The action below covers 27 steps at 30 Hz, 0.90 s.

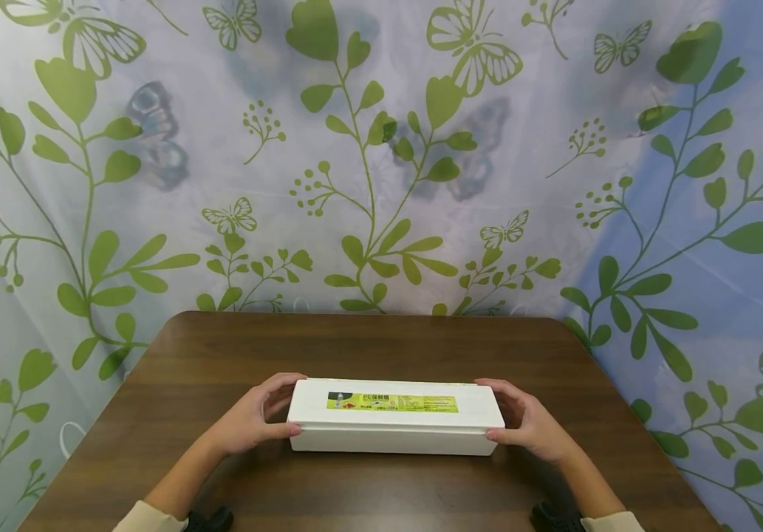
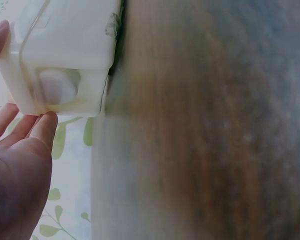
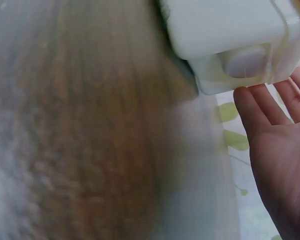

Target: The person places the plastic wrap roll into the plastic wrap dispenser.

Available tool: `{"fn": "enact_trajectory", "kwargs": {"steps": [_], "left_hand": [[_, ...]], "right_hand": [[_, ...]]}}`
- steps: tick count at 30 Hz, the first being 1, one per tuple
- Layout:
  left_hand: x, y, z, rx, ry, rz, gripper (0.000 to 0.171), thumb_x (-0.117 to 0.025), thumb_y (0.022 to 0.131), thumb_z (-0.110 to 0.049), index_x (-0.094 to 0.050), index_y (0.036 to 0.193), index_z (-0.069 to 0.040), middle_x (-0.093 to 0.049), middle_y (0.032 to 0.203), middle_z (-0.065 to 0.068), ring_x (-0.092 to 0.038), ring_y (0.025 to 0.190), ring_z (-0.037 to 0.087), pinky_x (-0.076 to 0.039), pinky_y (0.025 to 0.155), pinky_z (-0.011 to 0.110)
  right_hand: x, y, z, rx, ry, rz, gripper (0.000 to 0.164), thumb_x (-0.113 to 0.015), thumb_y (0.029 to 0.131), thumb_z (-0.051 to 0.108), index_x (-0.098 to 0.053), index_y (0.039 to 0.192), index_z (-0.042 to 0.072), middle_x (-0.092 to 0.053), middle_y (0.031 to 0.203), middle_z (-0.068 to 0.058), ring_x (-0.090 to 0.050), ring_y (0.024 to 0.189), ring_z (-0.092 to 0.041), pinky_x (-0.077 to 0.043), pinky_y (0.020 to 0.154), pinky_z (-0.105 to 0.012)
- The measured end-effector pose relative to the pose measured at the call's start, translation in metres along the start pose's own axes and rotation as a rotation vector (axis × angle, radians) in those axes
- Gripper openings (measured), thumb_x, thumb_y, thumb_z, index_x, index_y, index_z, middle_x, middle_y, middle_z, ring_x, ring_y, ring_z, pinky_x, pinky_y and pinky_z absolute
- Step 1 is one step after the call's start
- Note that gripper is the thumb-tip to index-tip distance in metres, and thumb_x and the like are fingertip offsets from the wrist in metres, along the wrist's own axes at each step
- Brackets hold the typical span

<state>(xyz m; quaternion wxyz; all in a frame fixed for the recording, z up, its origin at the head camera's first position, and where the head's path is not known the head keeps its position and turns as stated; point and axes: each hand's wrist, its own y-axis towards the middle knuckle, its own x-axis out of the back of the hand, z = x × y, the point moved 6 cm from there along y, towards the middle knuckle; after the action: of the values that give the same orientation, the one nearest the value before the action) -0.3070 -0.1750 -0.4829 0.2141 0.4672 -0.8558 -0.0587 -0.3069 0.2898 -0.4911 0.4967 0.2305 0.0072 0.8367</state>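
A long white cling film box with a yellow-green label on its lid lies crosswise before me, at the tabletop. Its lid looks closed. My left hand grips the left end, thumb on the front face and fingers behind. At the other end my right hand holds it the same way. The left wrist view shows a round white roll end in a notch of the box's end wall, and the right wrist view shows a similar roll end. The box's inside is hidden.
The brown wooden table reaches back to a hanging curtain printed with green leaves and butterflies. Dark straps sit at both wrists, by the cream sleeves. A thin white loop shows past the table's left edge.
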Motion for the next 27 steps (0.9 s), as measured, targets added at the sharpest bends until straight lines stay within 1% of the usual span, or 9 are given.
{"fn": "enact_trajectory", "kwargs": {"steps": [4,7,10,17,22,27], "left_hand": [[-0.0010,0.0010,-0.0014,0.000,0.000,0.008,0.073,-0.084,0.084,-0.007,-0.045,0.146,0.000,-0.046,0.148,0.023,-0.048,0.137,0.006,-0.041,0.111,0.015],[-0.0008,0.0015,-0.0011,0.014,0.007,0.009,0.073,-0.084,0.084,-0.007,-0.045,0.146,-0.001,-0.046,0.148,0.022,-0.047,0.137,0.004,-0.040,0.110,0.014],[-0.0006,0.0014,-0.0005,0.021,0.006,0.014,0.074,-0.084,0.084,-0.007,-0.045,0.146,-0.002,-0.045,0.147,0.022,-0.047,0.136,0.004,-0.040,0.110,0.014],[-0.0025,0.0012,0.0016,0.023,-0.008,0.036,0.074,-0.084,0.084,-0.007,-0.043,0.146,-0.001,-0.045,0.147,0.021,-0.047,0.137,0.007,-0.040,0.111,0.015],[-0.0025,0.0014,0.0028,0.033,-0.005,0.038,0.074,-0.084,0.084,-0.007,-0.044,0.146,-0.003,-0.045,0.147,0.019,-0.048,0.136,0.005,-0.041,0.110,0.015],[-0.0017,0.0025,0.0017,0.035,-0.011,0.043,0.074,-0.084,0.084,-0.006,-0.043,0.146,-0.004,-0.045,0.147,0.019,-0.048,0.136,0.006,-0.041,0.110,0.015]], "right_hand": [[0.0007,0.0001,-0.0039,0.003,0.032,0.011,0.076,-0.075,0.086,-0.004,-0.037,0.152,-0.003,-0.055,0.145,-0.009,-0.060,0.124,-0.009,-0.055,0.095,-0.027],[0.0011,0.0005,-0.0059,0.001,0.061,0.015,0.077,-0.075,0.087,-0.004,-0.035,0.152,-0.007,-0.055,0.146,-0.006,-0.059,0.125,-0.009,-0.055,0.095,-0.026],[0.0003,0.0011,-0.0070,-0.008,0.083,0.018,0.076,-0.074,0.087,-0.004,-0.036,0.152,-0.005,-0.055,0.146,-0.005,-0.059,0.125,-0.009,-0.055,0.096,-0.027],[-0.0005,0.0001,-0.0096,-0.024,0.100,0.015,0.074,-0.073,0.087,-0.006,-0.039,0.152,0.000,-0.056,0.145,-0.006,-0.061,0.123,-0.011,-0.056,0.095,-0.028],[-0.0002,0.0010,-0.0087,-0.009,0.116,0.027,0.073,-0.072,0.087,-0.007,-0.038,0.152,-0.003,-0.055,0.145,-0.008,-0.060,0.124,-0.011,-0.055,0.096,-0.027],[-0.0001,0.0015,-0.0082,-0.017,0.128,0.030,0.073,-0.073,0.087,-0.006,-0.039,0.152,-0.001,-0.055,0.145,-0.009,-0.061,0.124,-0.012,-0.056,0.095,-0.029]]}}
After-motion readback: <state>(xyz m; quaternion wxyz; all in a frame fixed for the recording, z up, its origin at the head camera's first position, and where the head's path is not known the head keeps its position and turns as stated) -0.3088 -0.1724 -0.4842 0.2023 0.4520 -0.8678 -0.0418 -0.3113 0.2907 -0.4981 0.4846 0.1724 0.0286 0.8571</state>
